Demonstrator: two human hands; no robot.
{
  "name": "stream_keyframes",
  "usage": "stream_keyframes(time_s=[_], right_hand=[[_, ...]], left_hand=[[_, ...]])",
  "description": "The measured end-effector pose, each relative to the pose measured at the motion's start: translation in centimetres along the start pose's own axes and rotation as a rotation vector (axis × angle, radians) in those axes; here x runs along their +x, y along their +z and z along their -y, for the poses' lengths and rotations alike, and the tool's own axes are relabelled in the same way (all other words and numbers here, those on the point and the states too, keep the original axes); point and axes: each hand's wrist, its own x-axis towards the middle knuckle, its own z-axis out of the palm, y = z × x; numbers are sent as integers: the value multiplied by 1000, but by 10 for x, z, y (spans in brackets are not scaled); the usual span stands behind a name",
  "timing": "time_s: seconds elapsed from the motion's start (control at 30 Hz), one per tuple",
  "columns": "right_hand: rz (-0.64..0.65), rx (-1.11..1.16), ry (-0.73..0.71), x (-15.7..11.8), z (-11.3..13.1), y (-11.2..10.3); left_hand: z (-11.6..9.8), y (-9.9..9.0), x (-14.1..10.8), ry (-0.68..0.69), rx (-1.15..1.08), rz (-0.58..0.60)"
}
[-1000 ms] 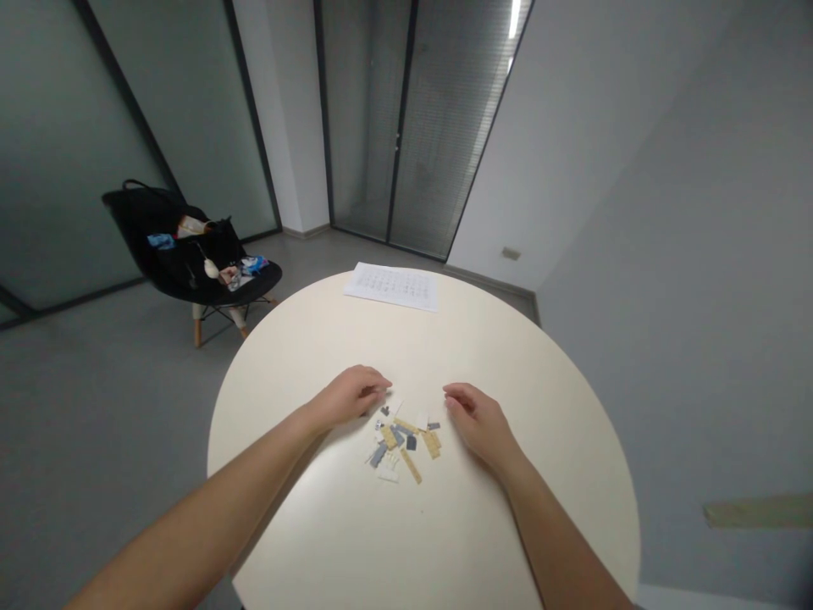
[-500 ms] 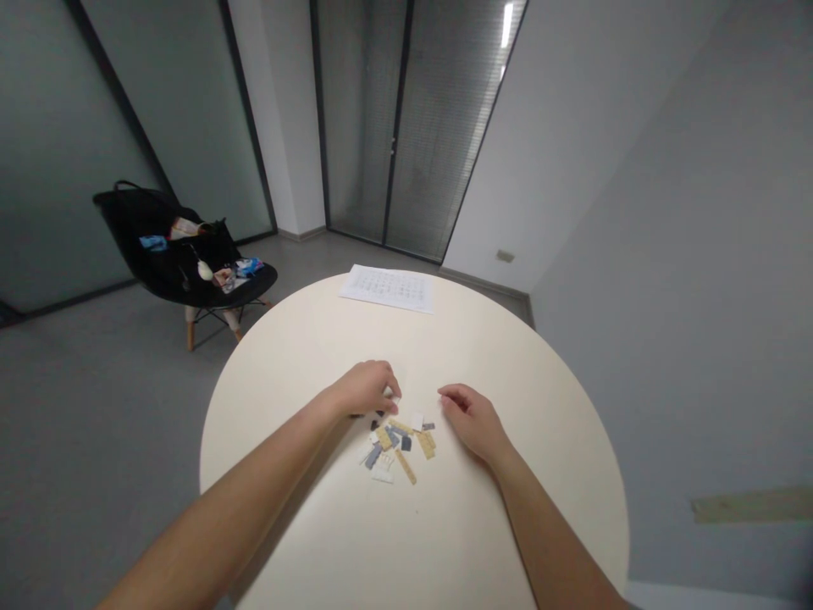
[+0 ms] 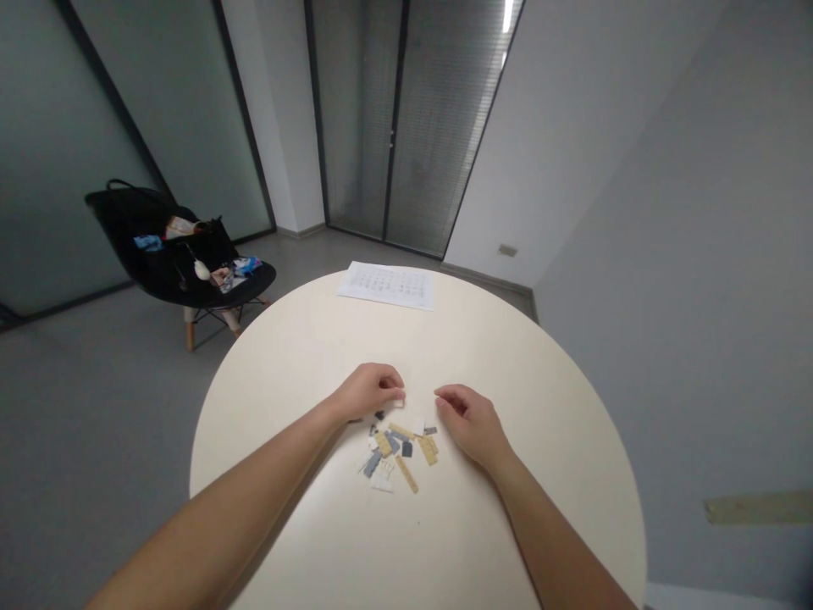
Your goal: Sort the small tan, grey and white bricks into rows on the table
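Several small flat building pieces lie in a loose pile on the round white table (image 3: 508, 347). Among them are a tan strip (image 3: 406, 474), a tan plate (image 3: 428, 449), a dark grey piece (image 3: 407, 449), a blue-grey piece (image 3: 373, 463) and a white piece (image 3: 382, 483). Above the pile's left part, my left hand (image 3: 374, 390) pinches a small white piece (image 3: 399, 402) between thumb and fingers. My right hand (image 3: 467, 415) rests at the pile's right, fingers curled and fingertips close together; whatever they hold is too small to make out.
A printed white sheet (image 3: 387, 285) lies at the table's far edge. Beyond the table at the left stands a black chair (image 3: 140, 271) with a bag and small packets on it. Glass panels and a pale wall (image 3: 610, 169) surround the area.
My left hand has shifted slightly right, its fingers drawn together, and the white piece shows more plainly. My right hand is almost unmoved. The view has shifted a little.
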Motion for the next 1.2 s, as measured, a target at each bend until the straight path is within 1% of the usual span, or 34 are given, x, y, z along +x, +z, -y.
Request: stream_keyframes(time_s=[0.07, 0.13, 0.23, 0.3, 0.47, 0.6, 0.7, 0.8, 0.93, 1.0, 1.1, 1.2], right_hand=[[-8, 13, -34, -1, 8, 3], [18, 30, -98, -2, 17, 6], [80, 42, -209, -3, 26, 10], [104, 36, -257, -3, 28, 11], [138, 16, -292, -3, 29, 9], [105, -19, -258, -2, 27, 5], [40, -23, -223, 0, 19, -2], [-27, -49, -176, 4, 8, -14], [-59, -105, -104, 16, -8, -36], [-66, -149, -87, 25, -16, -49], [-93, -224, -65, 41, -35, -67], [-144, -289, -18, 50, -59, -77]], left_hand=[[-2, 2, 1, -30, -97, -49], [-5, 4, 0, -43, -205, -50], [-11, 8, -4, -37, -398, 40], [-12, 10, -6, -33, -487, 97], [-12, 13, -9, -35, -517, 146], [-11, 13, -10, -42, -535, 142], [-10, 10, -9, -38, -533, 99], [-5, 4, -7, -15, -481, 57], [2, -3, -3, 5, -393, 1], [3, -4, -3, 7, -363, -4], [2, -4, -3, 7, -330, -10], [2, -4, -4, 10, -293, -22]])
